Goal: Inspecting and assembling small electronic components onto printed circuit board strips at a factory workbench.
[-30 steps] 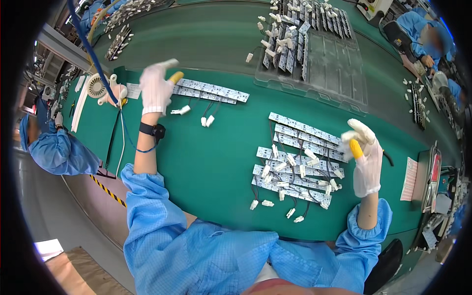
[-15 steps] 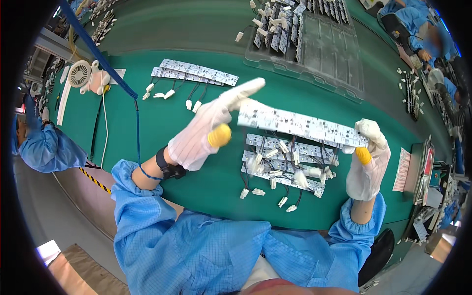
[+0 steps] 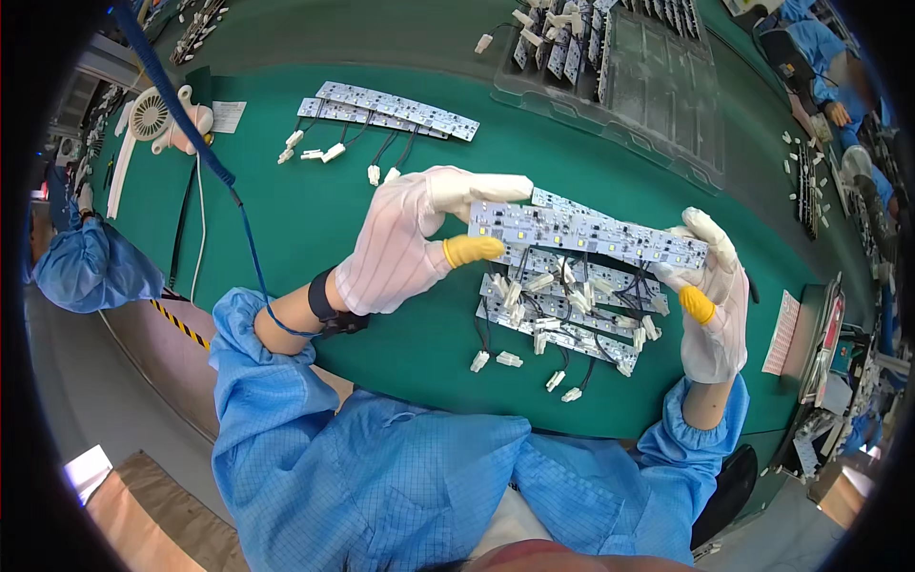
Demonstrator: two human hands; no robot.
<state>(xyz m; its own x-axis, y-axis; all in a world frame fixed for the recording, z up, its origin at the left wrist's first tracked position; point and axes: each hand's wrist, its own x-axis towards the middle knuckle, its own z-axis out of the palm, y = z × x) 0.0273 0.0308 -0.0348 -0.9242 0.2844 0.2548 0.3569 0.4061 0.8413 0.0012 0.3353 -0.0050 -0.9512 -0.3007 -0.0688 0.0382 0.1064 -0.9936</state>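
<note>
A long white LED circuit board strip (image 3: 586, 234) is held up level between both gloved hands. My left hand (image 3: 410, 234) pinches its left end, the index finger stretched along behind and the yellow-tipped thumb at the lower edge. At the right end, my right hand (image 3: 713, 291) has closed round the strip, its thumb also in a yellow tip. Part of a second strip (image 3: 560, 200) shows behind the held one. Below them, a pile of wired strips (image 3: 562, 329) with white connectors lies on the green mat, partly covered by the held strip.
Two overlapping wired strips (image 3: 391, 112) lie at the far left of the mat. A clear tray (image 3: 658, 105) with rows of boards stands at the back. A small fan (image 3: 157, 119) sits at left. My left wrist wears a blue cord (image 3: 250, 243). Other people work on both sides.
My left hand has moved right and closed on the strip's left end; earlier its index finger pointed out, away from the strip. The strip is steadier now, and my right hand still holds it.
</note>
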